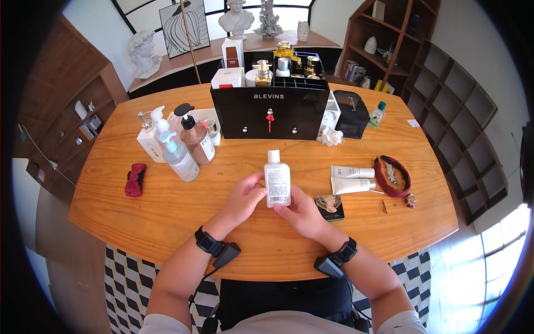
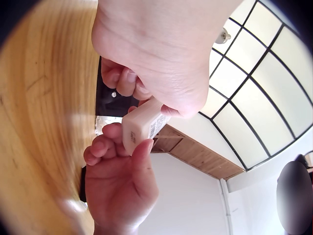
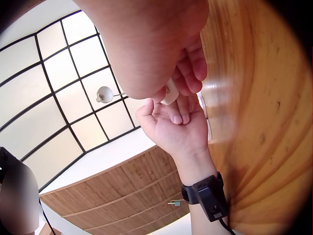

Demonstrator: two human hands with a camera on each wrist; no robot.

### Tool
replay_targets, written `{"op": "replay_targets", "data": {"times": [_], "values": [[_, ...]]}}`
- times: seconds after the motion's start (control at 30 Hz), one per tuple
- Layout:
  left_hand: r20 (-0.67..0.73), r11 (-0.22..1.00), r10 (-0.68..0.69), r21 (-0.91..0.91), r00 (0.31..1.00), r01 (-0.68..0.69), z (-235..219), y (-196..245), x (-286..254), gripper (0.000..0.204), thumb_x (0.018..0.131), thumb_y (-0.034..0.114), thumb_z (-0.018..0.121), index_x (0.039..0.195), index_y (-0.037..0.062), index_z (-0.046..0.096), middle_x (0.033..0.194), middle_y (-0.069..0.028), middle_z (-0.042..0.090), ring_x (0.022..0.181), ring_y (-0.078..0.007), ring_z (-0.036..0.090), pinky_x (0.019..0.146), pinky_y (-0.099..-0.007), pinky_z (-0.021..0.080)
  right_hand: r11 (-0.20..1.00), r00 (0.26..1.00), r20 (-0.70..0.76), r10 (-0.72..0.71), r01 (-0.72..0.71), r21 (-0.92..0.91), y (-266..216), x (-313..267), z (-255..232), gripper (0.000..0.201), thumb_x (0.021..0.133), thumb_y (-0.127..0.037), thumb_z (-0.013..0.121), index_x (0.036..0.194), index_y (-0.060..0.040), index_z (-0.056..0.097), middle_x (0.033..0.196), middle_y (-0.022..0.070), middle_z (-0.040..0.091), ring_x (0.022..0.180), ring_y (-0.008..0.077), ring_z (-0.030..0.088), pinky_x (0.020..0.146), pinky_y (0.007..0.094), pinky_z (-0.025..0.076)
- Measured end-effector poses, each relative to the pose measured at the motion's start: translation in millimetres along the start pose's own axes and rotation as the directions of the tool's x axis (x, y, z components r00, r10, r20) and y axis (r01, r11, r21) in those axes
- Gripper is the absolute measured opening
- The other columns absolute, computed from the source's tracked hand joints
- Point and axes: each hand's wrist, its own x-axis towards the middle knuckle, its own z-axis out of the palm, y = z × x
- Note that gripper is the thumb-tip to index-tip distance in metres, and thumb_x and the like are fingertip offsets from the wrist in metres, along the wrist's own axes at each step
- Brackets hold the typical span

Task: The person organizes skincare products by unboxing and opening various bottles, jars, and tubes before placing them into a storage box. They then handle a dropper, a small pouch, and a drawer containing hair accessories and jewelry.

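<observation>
A small white plastic bottle (image 1: pixel 277 186) with a white cap stands upright between both hands, a printed label and barcode facing the head camera. The left hand (image 1: pixel 245 199) holds its left side, thumb along the front edge and fingers behind. At the lower right, the right hand (image 1: pixel 303 214) grips it with the thumb on the front near the base. From the left wrist, the base of the bottle (image 2: pixel 137 132) shows, with the right hand (image 2: pixel 120 186) around its lower end. Most of the bottle (image 3: pixel 170 93) is hidden behind the right palm in the right wrist view.
Behind the hands stands a black cosmetics organizer (image 1: pixel 270 114). Pump bottles (image 1: pixel 181 161) and a red bow (image 1: pixel 135 180) are at left. At right lie two white tubes (image 1: pixel 353 179), a dark square compact (image 1: pixel 330 207) and a red headband (image 1: pixel 405 177) on the wooden table (image 1: pixel 233 247).
</observation>
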Motion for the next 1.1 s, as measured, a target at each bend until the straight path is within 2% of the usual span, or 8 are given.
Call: {"op": "replay_targets", "data": {"times": [0.23,0.43,0.73,0.93,1.1], "values": [[0.026,0.998,-0.035,0.05,0.999,0.034,0.1,2.9,-3.4,0.048,0.091,0.005,0.049,0.139,-0.0044,0.052,0.115,-0.0053,0.063,0.103,-0.0113,0.061,0.095,-0.0296,0.047,1.0,1.0,-0.006,-0.027,0.027,-0.009,7.3,0.8,-0.2,0.033,0.099,-0.013,0.063,0.126,0.001,0.051,0.107,0.0113,0.069,0.098,0.0162,0.069,0.086,0.0315,0.055],[0.012,1.0,-0.006,-0.002,1.0,0.006,2.7,5.0,-1.7,0.045,0.092,-0.001,0.049,0.137,-0.0051,0.051,0.116,-0.0051,0.061,0.098,-0.0096,0.062,0.089,-0.0267,0.049,1.0,1.0,-0.005,-0.029,0.029,-0.006,7.7,1.0,-0.2,0.033,0.099,-0.013,0.063,0.126,0.0019,0.052,0.106,0.012,0.069,0.096,0.0159,0.069,0.084,0.0314,0.056],[0.021,1.0,0.0,-0.005,1.0,0.0,0.5,-1.3,-0.1,0.045,0.093,0.002,0.049,0.137,-0.0048,0.052,0.118,-0.0058,0.061,0.108,-0.0127,0.06,0.094,-0.0293,0.048,1.0,0.999,-0.02,-0.025,0.025,-0.019,1.9,0.9,0.0,0.032,0.099,-0.014,0.064,0.124,0.0016,0.053,0.103,0.0109,0.071,0.094,0.0157,0.069,0.083,0.0313,0.056],[0.004,1.0,-0.012,0.027,1.0,0.011,4.9,5.9,-1.0,0.048,0.089,0.003,0.046,0.136,-0.0036,0.053,0.117,-0.0056,0.061,0.109,-0.0145,0.058,0.098,-0.031,0.046,1.0,0.999,-0.024,-0.029,0.029,0.004,4.1,0.7,0.5,0.032,0.099,-0.014,0.064,0.124,0.0015,0.053,0.104,0.0112,0.07,0.095,0.0157,0.069,0.084,0.0316,0.055],[0.007,1.0,-0.022,0.013,1.0,0.022,4.5,7.0,-1.5,0.048,0.09,0.004,0.046,0.137,-0.0036,0.053,0.115,-0.0056,0.062,0.109,-0.0137,0.059,0.095,-0.0296,0.047,1.0,1.0,-0.011,-0.02,0.02,-0.009,0.2,-0.2,0.0,0.032,0.099,-0.014,0.064,0.125,0.0013,0.053,0.107,0.0115,0.07,0.096,0.0154,0.069,0.085,0.0317,0.055]]}}
